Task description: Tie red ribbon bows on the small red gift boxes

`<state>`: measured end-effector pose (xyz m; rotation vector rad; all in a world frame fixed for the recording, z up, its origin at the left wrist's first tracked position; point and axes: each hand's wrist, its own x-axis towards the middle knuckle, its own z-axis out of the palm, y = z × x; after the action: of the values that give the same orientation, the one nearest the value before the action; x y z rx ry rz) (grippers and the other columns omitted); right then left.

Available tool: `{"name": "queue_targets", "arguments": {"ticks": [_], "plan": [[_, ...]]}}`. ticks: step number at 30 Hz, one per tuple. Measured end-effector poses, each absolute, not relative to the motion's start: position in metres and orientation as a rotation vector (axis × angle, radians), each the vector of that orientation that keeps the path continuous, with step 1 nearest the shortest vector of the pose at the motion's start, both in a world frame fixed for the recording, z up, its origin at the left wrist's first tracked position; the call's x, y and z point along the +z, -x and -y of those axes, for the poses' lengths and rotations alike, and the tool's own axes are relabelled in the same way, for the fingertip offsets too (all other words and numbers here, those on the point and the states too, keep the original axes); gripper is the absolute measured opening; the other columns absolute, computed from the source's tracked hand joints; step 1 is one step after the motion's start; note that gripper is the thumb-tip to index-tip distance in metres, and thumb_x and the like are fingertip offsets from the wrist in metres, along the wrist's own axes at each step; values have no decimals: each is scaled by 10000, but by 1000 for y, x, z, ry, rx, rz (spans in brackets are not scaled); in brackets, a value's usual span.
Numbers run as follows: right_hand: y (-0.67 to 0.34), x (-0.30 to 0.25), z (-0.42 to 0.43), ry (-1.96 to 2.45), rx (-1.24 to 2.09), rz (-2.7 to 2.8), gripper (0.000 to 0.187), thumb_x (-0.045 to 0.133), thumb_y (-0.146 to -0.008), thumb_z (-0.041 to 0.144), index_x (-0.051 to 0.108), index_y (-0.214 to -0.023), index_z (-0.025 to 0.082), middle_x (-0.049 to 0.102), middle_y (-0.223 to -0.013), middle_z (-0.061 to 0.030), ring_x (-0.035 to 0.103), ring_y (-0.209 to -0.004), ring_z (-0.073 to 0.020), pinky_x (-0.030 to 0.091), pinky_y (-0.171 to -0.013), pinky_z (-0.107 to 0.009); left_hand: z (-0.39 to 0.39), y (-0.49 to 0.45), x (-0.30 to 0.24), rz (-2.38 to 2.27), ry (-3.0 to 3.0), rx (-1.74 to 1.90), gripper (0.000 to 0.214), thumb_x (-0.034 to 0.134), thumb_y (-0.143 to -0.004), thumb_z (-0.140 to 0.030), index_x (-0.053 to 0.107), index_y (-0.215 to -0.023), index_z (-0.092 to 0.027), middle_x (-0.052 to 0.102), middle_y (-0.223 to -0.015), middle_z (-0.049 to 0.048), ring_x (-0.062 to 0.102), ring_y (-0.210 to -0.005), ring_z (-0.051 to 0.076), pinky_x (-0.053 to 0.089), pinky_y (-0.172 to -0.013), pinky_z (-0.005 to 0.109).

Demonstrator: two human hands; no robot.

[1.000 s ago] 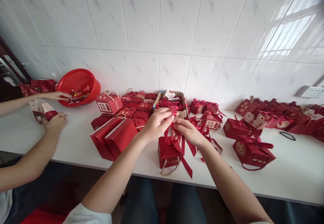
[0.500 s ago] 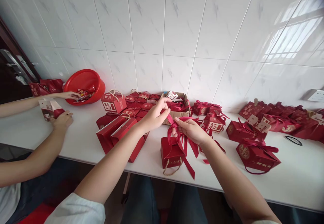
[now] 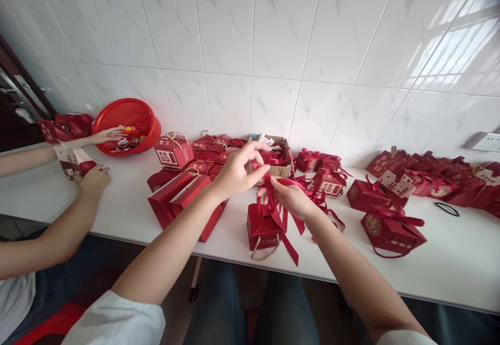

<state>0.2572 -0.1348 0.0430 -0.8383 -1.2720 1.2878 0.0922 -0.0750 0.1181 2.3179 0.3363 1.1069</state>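
Note:
In front of me on the table stands a small red gift box with a twisted rope handle hanging on its near side. A red ribbon rises from its top, and loose tails hang down beside it. My right hand pinches the ribbon just above the box. My left hand is curled at the ribbon's upper part, with a piece of it between thumb and fingers. Some fingertips of both hands are hidden behind the ribbon.
Left of the box lie red bags and packed red boxes. A carton stands behind; ribboned boxes are at right. Far left, a co-worker's hand reaches into a red basin; the other holds a box.
My left hand has turned and curled around the ribbon, which now forms a fold between my hands. The co-worker's hand has moved deeper into the basin. The view has shifted slightly.

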Motion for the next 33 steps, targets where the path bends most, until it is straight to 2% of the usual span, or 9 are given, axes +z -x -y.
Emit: {"name": "queue_targets", "arguments": {"ticks": [4, 8, 10, 13, 17, 21, 25, 30, 33], "plan": [[-268, 49, 131, 807, 1343, 1115, 318, 566, -853, 436, 653, -1038, 192, 666, -784, -12, 582, -649, -125, 478, -688, -270, 89, -75, 93, -307, -2567, 758, 336, 532, -826, -241, 518, -1161, -234, 593, -708, -25, 546, -653, 134, 420, -679, 250], [-275, 52, 132, 920, 1451, 1157, 336, 551, -846, 468, 665, -941, 166, 635, -769, -28, 552, -629, -124, 471, -662, -282, 88, -73, 53, -478, -2583, 730, 386, 591, -798, -322, 506, -1169, -253, 612, -703, -18, 568, -707, 175, 421, -742, 297], [-273, 53, 135, 1080, 1224, 1328, 402, 488, -867, 528, 666, -868, 167, 605, -718, -31, 553, -650, -148, 467, -677, -307, 82, -78, 38, -520, -2475, 829, 340, 578, -813, -389, 502, -1108, -239, 608, -734, -10, 571, -737, 175, 422, -766, 298], [-270, 54, 142, 1289, 552, 1630, 445, 437, -888, 548, 657, -748, 187, 577, -742, -52, 555, -734, -187, 454, -770, -358, 72, -88, 31, -611, -2264, 1032, 265, 397, -906, -441, 535, -906, -214, 579, -758, 11, 549, -732, 162, 418, -733, 275], [-269, 53, 150, 1224, 101, 1843, 417, 368, -941, 452, 673, -819, 195, 558, -1053, -110, 553, -971, -238, 430, -902, -417, 60, -106, 35, -636, -1999, 1086, 457, 335, -918, -488, 610, -704, -192, 616, -793, 46, 551, -816, 188, 405, -822, 311], [-270, 50, 152, 1106, 116, 1946, 396, 346, -958, 384, 688, -892, 194, 506, -1208, -119, 512, -1114, -248, 412, -977, -424, 56, -119, 37, -575, -1642, 815, 388, 523, -814, -512, 695, -809, -164, 677, -832, 69, 600, -821, 204, 451, -755, 312], [-265, 49, 147, 1040, 206, 1973, 364, 424, -932, 401, 705, -831, 194, 502, -1237, -117, 499, -1146, -264, 401, -1004, -438, 60, -126, 38, -538, -1658, 804, 391, 551, -787, -492, 706, -887, -147, 691, -814, 83, 629, -739, 186, 470, -666, 290], [-266, 34, 156, 1045, 448, 1697, 436, 387, -929, 496, 729, -880, 231, 543, -1234, -77, 405, -1263, -253, 336, -1066, -430, 54, -118, 31, -784, -1845, 1003, 349, 553, -766, -486, 686, -761, -164, 670, -742, 55, 591, -682, 177, 422, -630, 279], [-280, 1, 179, 1138, 698, 1360, 468, 374, -913, 555, 715, -975, 240, 592, -1178, -73, 509, -1147, -226, 438, -957, -387, 50, -98, 20, -1005, -1996, 1080, 257, 563, -755, -406, 638, -652, -183, 635, -707, 53, 573, -701, 201, 390, -648, 295]]}}
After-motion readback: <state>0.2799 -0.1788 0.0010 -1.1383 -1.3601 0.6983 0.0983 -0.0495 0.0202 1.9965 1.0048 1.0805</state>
